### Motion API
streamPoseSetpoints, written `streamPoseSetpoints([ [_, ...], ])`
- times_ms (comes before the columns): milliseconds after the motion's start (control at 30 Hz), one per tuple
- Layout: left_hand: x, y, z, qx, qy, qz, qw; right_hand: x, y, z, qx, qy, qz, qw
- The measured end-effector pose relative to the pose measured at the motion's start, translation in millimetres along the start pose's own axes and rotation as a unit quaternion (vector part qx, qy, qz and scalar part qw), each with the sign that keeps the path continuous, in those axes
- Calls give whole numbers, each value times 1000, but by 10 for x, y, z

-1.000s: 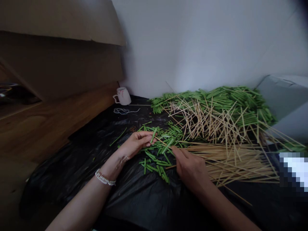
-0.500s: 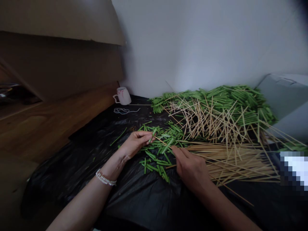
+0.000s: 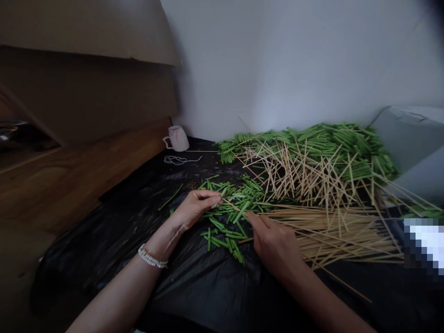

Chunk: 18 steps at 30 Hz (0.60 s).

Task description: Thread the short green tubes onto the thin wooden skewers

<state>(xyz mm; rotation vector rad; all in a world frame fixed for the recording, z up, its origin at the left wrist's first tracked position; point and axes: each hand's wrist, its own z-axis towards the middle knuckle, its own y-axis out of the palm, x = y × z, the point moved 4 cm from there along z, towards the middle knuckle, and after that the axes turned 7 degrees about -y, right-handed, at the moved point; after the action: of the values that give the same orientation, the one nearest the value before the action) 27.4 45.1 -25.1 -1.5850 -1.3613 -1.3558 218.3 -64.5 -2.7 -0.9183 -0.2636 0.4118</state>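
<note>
My left hand [image 3: 194, 206], with a beaded bracelet on the wrist, pinches a short green stem piece [image 3: 224, 191] between thumb and fingers. My right hand [image 3: 272, 237] is closed on a thin wooden stick [image 3: 231, 205], whose far end meets the green piece at my left fingertips. Another green piece [image 3: 242, 212] lies slantwise close to my right fingertips; whether it touches the stick cannot be made out. Cut green pieces [image 3: 222, 239] are scattered under and between both hands. Right of them lies a pile of bare sticks [image 3: 347, 236].
Behind the sticks, skewered green pieces [image 3: 354, 138] are heaped along the wall. A white mug [image 3: 178, 138] and a tangled string [image 3: 176, 160] sit at the back left. Black plastic sheet [image 3: 215, 286] covers the surface. A cardboard box [image 3: 86, 92] stands at the left.
The green piece at my left fingertips has tilted and sits a little further within the fingers. The stick's rear end has shifted slightly down and to the right. Both hands have barely moved.
</note>
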Motion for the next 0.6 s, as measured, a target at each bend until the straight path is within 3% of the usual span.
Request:
streamPoseSetpoints([
  [333,4,57,-17,-9,4,-1,1000,-11,31,-2,-4,1,13,1000],
  [600,5,116,-66,-27,-59,-42,997,-23,21,-4,0,4,12,1000],
])
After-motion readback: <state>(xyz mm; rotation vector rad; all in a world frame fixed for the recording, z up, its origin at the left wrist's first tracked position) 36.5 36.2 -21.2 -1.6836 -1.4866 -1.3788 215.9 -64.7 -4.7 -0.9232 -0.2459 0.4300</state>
